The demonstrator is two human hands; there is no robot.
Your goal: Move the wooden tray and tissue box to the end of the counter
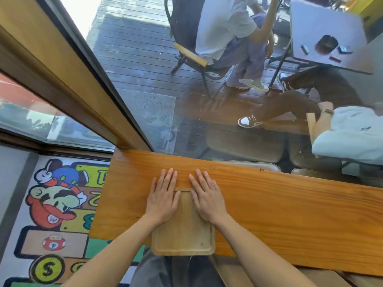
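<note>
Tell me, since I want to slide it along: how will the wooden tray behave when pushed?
The wooden tray looks rigid and flat, so it should slide without rolling. It's empty, probably light. Its near edge overhangs the counter, so it might tip there.

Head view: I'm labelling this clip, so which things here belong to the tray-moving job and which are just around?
Job: wooden tray, counter, left hand and right hand flat on the tray. No tissue box in view.

Around: cartoon floor mat, window frame, outdoor table.

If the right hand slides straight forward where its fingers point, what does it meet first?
Bare counter only, then its far edge at the window glass; nothing else seems to lie ahead of the right hand.
</note>
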